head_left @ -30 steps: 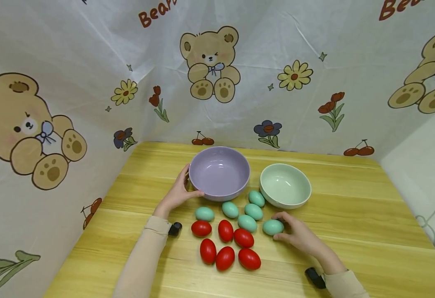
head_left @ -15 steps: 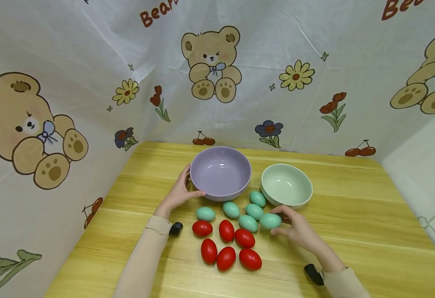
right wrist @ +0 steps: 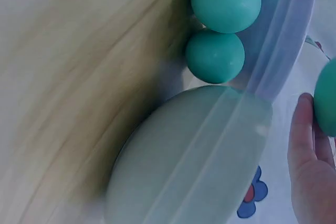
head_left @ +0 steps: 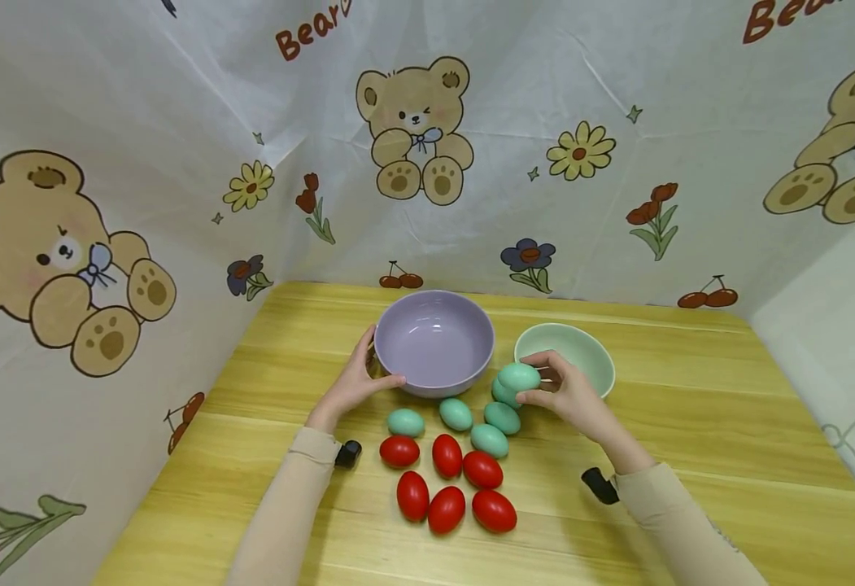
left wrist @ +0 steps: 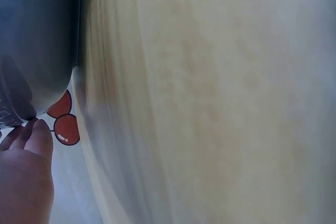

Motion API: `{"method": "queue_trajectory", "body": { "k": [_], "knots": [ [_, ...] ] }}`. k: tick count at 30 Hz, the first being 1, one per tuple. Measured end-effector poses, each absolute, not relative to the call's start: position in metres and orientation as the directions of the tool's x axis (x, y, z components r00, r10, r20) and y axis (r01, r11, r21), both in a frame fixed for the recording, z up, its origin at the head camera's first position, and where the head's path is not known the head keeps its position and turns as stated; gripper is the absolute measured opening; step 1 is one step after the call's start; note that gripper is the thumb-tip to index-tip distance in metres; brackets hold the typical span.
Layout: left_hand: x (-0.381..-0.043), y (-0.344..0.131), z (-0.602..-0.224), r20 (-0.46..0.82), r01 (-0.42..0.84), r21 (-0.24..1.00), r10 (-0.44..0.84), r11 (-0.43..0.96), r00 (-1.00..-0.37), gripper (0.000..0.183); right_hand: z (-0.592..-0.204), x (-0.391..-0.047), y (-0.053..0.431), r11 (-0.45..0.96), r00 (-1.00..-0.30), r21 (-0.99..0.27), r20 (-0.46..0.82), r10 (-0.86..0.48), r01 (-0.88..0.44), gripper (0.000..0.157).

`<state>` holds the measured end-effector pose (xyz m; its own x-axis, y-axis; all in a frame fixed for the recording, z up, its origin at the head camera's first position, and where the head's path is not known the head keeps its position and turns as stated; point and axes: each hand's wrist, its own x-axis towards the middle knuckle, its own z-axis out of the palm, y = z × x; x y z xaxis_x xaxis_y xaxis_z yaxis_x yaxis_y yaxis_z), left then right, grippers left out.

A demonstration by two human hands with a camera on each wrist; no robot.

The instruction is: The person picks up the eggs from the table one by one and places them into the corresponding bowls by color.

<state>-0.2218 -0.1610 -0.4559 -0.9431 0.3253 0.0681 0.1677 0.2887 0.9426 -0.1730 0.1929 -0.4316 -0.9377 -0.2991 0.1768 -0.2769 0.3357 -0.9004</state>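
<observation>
My left hand [head_left: 351, 386] holds the purple bowl [head_left: 434, 334] at its left side, thumb near the front rim and fingers along the outer wall. In the left wrist view, fingertips [left wrist: 39, 132] touch the bowl's dark-looking side. My right hand [head_left: 572, 396] pinches a mint-green egg [head_left: 519, 377] between thumb and fingers, raised off the table. The egg is beside the left rim of the pale green bowl [head_left: 581, 352] and partly covers another green egg [head_left: 503, 393]. The right wrist view shows the held egg [right wrist: 328, 98] at its right edge, above the pale green bowl's rim.
Several more green eggs [head_left: 489, 440] lie in front of the bowls. Several red eggs [head_left: 447, 510] are grouped nearer on the wooden table [head_left: 691, 407]. A bear-printed cloth [head_left: 471, 228] hangs behind and at the left.
My right hand has lifted the green egg from the table and carried it away from me, to the pale green bowl's left rim. The left hand stays at the purple bowl.
</observation>
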Motion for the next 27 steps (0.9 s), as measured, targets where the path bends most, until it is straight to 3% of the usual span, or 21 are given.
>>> {"method": "queue_trajectory", "body": {
  "k": [7,17,27],
  "knots": [
    [-0.222,-0.161,-0.457,0.070,0.162,0.950,0.325,0.267,-0.943,0.106,-0.427,-0.202,0.176,0.301,-0.973,-0.942,0.083,-0.215,-0.146,0.056],
    [-0.222,-0.161,-0.458,0.076,0.169,0.950,0.331,0.261,-0.940,0.106,-0.420,-0.235,0.134,0.173,-0.971,-0.972,0.119,-0.205,-0.156,0.050],
    [-0.221,-0.162,-0.459,0.066,0.157,0.954,0.334,0.254,-0.940,0.107,-0.422,-0.255,0.093,0.247,-0.979,-0.968,-0.002,-0.205,-0.050,0.054]
  ]
}}
